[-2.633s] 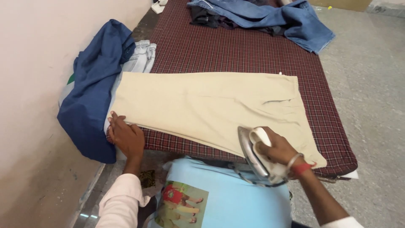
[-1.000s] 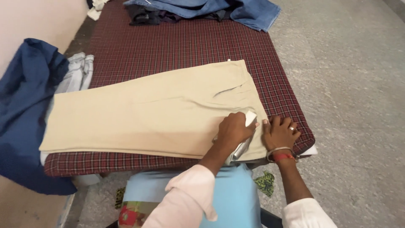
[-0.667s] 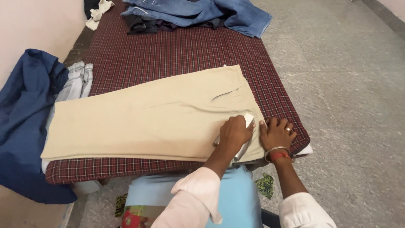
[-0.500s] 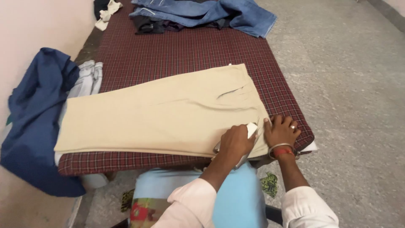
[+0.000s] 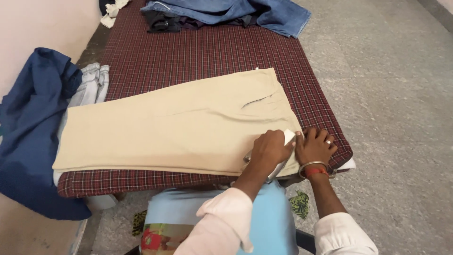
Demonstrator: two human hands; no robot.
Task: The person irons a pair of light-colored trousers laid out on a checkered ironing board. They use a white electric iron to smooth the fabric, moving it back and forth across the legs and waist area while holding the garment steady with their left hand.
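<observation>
the left hand clenches the iron at the trousers' near waist corner; the right hand lies open just beside; the legs run leftward.

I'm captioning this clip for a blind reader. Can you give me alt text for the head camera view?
A person's left hand grips an iron on the waist end of beige trousers, while the right hand lies flat beside it. The trousers lie on a red checked table, with jeans piled at its far end.
</observation>
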